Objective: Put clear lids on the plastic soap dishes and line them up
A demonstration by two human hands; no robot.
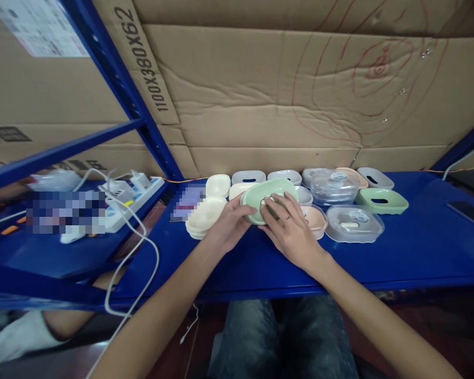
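A pale green oval dish [265, 193] is held tilted toward me above the blue shelf [418, 247]. My left hand [229, 223] grips its left rim. My right hand [290, 229] lies over its lower right part, with the fingers pressed on a small white piece at its middle. Just left of the hands is a stack of cream dishes [205, 216]. To the right stands a clear lidded dish [353, 223], and a peach dish [315, 218] shows behind my right hand.
More dishes line the back of the shelf: grey ones [248, 177], another clear lidded one [334, 187], a green base [381, 200]. A cardboard wall [300, 95] stands behind. A white power strip [130, 197] with cables lies on the left shelf, past a blue post [142, 121].
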